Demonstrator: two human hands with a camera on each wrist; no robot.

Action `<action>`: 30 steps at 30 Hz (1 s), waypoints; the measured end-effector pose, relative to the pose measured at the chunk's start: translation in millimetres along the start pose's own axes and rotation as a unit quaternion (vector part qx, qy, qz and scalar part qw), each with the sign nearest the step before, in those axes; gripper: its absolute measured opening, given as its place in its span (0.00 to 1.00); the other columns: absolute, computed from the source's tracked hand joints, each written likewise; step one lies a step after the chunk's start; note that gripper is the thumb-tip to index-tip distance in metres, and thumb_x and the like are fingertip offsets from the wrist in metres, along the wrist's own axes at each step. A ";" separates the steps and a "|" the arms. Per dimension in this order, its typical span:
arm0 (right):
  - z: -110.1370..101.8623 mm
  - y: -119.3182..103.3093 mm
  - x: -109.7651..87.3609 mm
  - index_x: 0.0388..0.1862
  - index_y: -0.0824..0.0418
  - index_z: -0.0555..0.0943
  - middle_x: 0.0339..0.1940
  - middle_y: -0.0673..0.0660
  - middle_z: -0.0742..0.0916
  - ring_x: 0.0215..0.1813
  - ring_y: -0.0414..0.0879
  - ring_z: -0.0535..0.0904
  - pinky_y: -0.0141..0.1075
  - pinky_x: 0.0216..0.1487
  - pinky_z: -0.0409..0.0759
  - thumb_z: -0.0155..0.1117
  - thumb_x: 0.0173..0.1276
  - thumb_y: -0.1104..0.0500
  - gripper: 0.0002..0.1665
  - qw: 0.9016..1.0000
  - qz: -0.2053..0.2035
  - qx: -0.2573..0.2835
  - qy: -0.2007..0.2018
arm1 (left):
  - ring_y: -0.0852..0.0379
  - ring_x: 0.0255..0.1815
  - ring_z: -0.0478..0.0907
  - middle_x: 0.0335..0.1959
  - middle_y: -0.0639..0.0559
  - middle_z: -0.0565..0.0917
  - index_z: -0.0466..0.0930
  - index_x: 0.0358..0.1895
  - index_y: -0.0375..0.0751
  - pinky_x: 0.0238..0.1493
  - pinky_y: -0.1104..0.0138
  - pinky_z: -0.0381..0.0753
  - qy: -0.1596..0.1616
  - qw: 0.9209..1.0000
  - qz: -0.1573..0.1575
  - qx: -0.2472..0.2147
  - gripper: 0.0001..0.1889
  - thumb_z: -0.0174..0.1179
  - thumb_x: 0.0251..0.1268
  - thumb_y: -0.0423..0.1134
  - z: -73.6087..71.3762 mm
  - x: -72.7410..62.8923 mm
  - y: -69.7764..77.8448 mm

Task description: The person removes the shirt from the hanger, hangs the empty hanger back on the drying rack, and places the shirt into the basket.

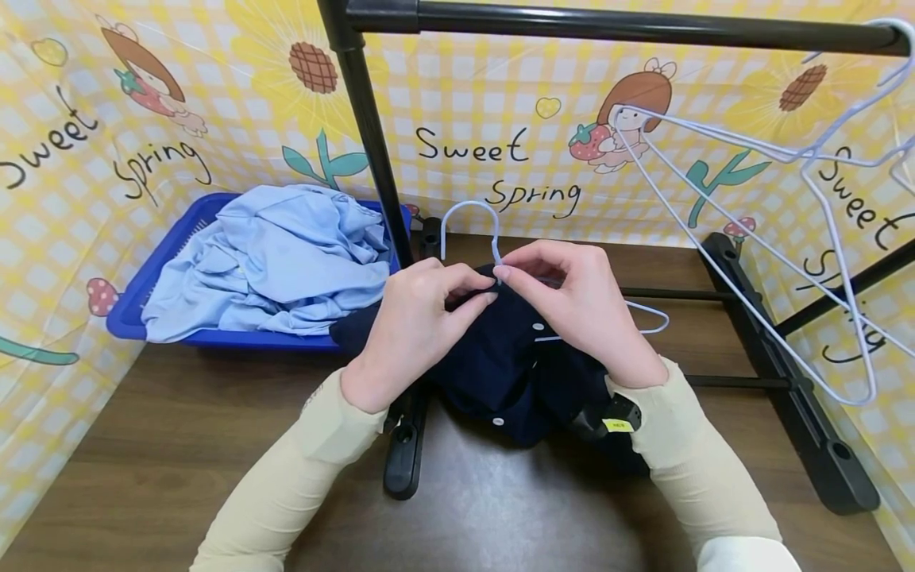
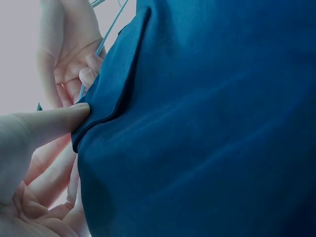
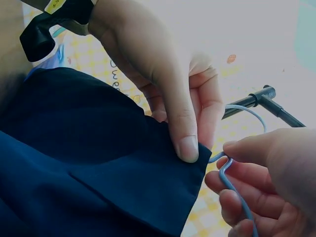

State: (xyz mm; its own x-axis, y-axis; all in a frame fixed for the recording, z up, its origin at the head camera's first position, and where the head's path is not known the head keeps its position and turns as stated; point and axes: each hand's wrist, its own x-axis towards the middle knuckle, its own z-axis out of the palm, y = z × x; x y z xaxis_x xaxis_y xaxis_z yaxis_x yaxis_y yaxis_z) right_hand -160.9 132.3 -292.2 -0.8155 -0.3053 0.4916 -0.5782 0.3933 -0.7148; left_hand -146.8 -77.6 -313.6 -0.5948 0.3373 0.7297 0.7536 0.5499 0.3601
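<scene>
My left hand (image 1: 422, 326) pinches the collar edge of a navy-blue shirt (image 1: 493, 373) between thumb and fingers. In the left wrist view, the left thumb (image 2: 59, 123) presses on the folded collar. My right hand (image 1: 579, 306) pinches the pale blue wire hanger (image 1: 468, 204) at the base of its hook, close to the left fingertips. From the right wrist view, the hanger's wire (image 3: 231, 185) passes between the right thumb and fingers (image 3: 256, 190). The hook stands up above the shirt's collar, and one hanger end pokes out at right. Cloth and hands hide much of the hanger.
At left, a blue basket (image 1: 129, 318) bears light blue cloth (image 1: 286, 254). A black rack's post (image 1: 372, 135) rises behind the left hand, with its top bar (image 1: 608, 24) overhead. Pale wire hangers (image 1: 822, 151) hang from it at right, above the wooden surface (image 1: 179, 445).
</scene>
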 end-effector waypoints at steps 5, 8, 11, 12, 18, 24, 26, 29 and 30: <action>-3.7 2.6 -0.8 0.40 0.57 0.90 0.35 0.46 0.89 0.32 0.39 0.83 0.31 0.34 0.81 0.73 0.69 0.55 0.06 1.000 -0.009 -0.009 0.015 | 0.61 0.30 0.76 0.33 0.55 0.89 0.91 0.40 0.41 0.30 0.68 0.74 -0.004 1.000 -0.003 -0.006 0.07 0.75 0.60 0.35 -0.8 -0.4 0.8; -8.9 4.5 -1.5 0.39 0.57 0.90 0.34 0.46 0.89 0.32 0.40 0.83 0.31 0.34 0.81 0.73 0.69 0.56 0.05 1.000 -0.011 -0.009 0.023 | 0.61 0.30 0.77 0.33 0.55 0.89 0.91 0.40 0.41 0.31 0.68 0.74 -0.007 1.000 -0.005 -0.012 0.07 0.75 0.59 0.34 -1.6 -0.3 1.3; -14.4 5.6 -2.7 0.38 0.57 0.90 0.34 0.46 0.89 0.31 0.41 0.83 0.31 0.34 0.81 0.73 0.69 0.57 0.05 1.000 -0.009 -0.004 0.028 | 0.61 0.31 0.77 0.34 0.55 0.89 0.91 0.41 0.41 0.31 0.69 0.75 -0.014 1.000 -0.006 -0.018 0.07 0.75 0.59 0.34 -2.2 0.0 2.4; -16.1 5.6 -3.1 0.38 0.57 0.90 0.34 0.46 0.89 0.31 0.42 0.83 0.31 0.34 0.81 0.73 0.69 0.57 0.05 1.000 -0.007 -0.003 0.030 | 0.62 0.31 0.77 0.34 0.55 0.89 0.91 0.41 0.41 0.32 0.69 0.75 -0.016 1.000 -0.006 -0.019 0.07 0.76 0.59 0.34 -2.4 0.2 3.0; -28.8 4.4 -4.7 0.37 0.57 0.91 0.32 0.47 0.90 0.30 0.43 0.84 0.30 0.35 0.81 0.74 0.68 0.56 0.06 0.998 0.018 -0.015 0.060 | 0.62 0.30 0.76 0.34 0.55 0.89 0.92 0.41 0.42 0.30 0.69 0.73 -0.032 0.999 -0.010 -0.016 0.08 0.76 0.59 0.35 -3.3 -1.2 0.9; -48.1 3.6 -8.6 0.37 0.59 0.91 0.29 0.50 0.90 0.29 0.43 0.83 0.29 0.34 0.80 0.76 0.65 0.57 0.06 0.994 0.034 -0.031 0.099 | 0.60 0.30 0.76 0.34 0.54 0.89 0.92 0.40 0.42 0.29 0.67 0.72 -0.034 0.999 -0.022 -0.009 0.08 0.76 0.58 0.35 -7.5 -5.3 -7.8; -53.5 3.0 -10.5 0.38 0.60 0.92 0.29 0.50 0.90 0.29 0.42 0.83 0.28 0.34 0.80 0.76 0.65 0.59 0.07 0.993 0.036 -0.034 0.109 | 0.59 0.31 0.77 0.34 0.54 0.89 0.92 0.40 0.42 0.29 0.66 0.72 -0.035 0.999 -0.026 -0.007 0.08 0.77 0.58 0.35 -8.9 -6.9 -10.9; -59.9 1.8 -13.2 0.41 0.61 0.92 0.29 0.50 0.90 0.28 0.42 0.84 0.28 0.33 0.79 0.77 0.64 0.60 0.08 0.991 0.040 -0.035 0.123 | 0.59 0.32 0.78 0.34 0.53 0.89 0.92 0.41 0.41 0.30 0.66 0.73 -0.038 0.999 -0.033 -0.004 0.08 0.76 0.58 0.34 -9.9 -8.6 -15.3; -61.7 1.4 -14.2 0.41 0.61 0.92 0.29 0.50 0.90 0.28 0.42 0.83 0.28 0.33 0.79 0.77 0.64 0.60 0.09 0.990 0.041 -0.035 0.128 | 0.58 0.32 0.78 0.34 0.53 0.89 0.92 0.41 0.41 0.31 0.65 0.74 -0.038 0.999 -0.035 -0.004 0.08 0.76 0.58 0.34 -10.2 -8.9 -16.4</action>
State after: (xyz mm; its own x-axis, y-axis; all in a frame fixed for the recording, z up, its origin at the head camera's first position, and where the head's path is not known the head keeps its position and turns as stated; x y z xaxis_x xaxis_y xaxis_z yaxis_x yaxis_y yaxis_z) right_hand -151.7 190.7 -269.4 -0.8347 -0.0440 0.5490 -0.5023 0.4696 -0.7261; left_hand -151.0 -97.4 -320.1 -0.6661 0.3553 0.6558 0.7110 0.5682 0.4143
